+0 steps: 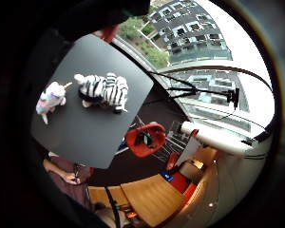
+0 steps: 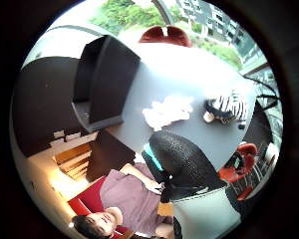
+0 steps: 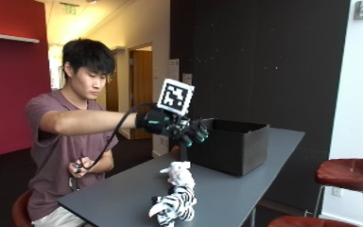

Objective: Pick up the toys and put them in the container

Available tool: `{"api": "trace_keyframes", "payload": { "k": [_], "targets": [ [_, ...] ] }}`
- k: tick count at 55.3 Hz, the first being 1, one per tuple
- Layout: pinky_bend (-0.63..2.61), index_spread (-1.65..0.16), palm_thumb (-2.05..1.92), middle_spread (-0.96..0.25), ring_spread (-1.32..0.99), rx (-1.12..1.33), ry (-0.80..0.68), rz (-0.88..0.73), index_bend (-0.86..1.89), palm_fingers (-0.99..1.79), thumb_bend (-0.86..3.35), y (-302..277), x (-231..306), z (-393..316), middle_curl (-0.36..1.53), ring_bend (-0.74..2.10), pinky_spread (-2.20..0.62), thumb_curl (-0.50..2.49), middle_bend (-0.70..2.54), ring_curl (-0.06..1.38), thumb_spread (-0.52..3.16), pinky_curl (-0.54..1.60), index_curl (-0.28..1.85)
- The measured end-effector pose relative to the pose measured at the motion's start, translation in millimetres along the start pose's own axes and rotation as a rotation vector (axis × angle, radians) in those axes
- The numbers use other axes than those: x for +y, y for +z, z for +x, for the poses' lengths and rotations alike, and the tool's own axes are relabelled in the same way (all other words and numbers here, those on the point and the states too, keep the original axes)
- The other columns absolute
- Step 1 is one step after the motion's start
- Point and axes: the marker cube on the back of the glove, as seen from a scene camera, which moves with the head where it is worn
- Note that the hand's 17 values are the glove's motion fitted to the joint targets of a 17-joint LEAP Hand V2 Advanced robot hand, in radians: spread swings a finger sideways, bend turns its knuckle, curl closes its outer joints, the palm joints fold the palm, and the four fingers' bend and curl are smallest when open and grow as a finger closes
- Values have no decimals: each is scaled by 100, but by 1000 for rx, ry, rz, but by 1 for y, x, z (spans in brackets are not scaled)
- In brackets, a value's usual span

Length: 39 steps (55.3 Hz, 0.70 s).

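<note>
**A:** Where are the toys?

**B:** Both on the grey table [image 3: 244,189]. The pale unicorn plush [image 3: 180,173] lies nearer the container; the zebra plush [image 3: 174,204] lies just beside it, towards the table's near end. From my palm they show side by side, not stacked, the unicorn with pink and blue patches.

**A:** And the container?

**B:** The black container [image 3: 235,144] stands open-topped further along the table, apart from the unicorn. I can't see its inside from here.

**A:** Your hand?

**B:** My gloved right hand [image 3: 180,126] hangs in the air above the toys, beside the container's near wall. Fingers spread and relaxed, holding nothing. My bare hand [image 3: 81,166] is down below the table edge.

**A:** Step in hand, then?

**B:** My read: reaching down for a toy, neither one binned yet. The unicorn looks the closer pick. To do it well I'd lower straight over its body, close round the middle rather than a leg, so it doesn't dangle. I'd take care not to nudge the zebra off the near edge.
</note>
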Motion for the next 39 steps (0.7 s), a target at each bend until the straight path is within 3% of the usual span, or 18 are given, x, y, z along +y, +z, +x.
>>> {"api": "trace_keyframes", "payload": {
  "k": [3,25,32,33,35,39],
  "targets": [
    [84,-18,-3,-1,1,-19,62,-23,6,-26,-3,25,-7,14,28,23,5,29,13,32,119,33,16],
    [87,-19,-1,-1,1,-37,97,-53,7,-23,-3,170,-56,58,25,23,5,30,13,35,115,35,13],
    [95,-22,3,-6,-2,-104,65,37,13,11,-1,185,-64,60,25,39,2,32,19,38,112,36,14],
    [95,-23,2,-6,-1,-111,62,48,12,5,-1,185,-65,60,25,39,3,32,16,37,112,36,14],
    [93,-23,6,-11,-6,-123,59,78,16,28,0,186,-67,59,27,45,-3,33,27,38,113,34,15],
    [90,-24,12,-15,-14,-114,73,149,20,42,2,187,-71,55,30,56,-10,34,28,41,117,34,18]
  ]
}}
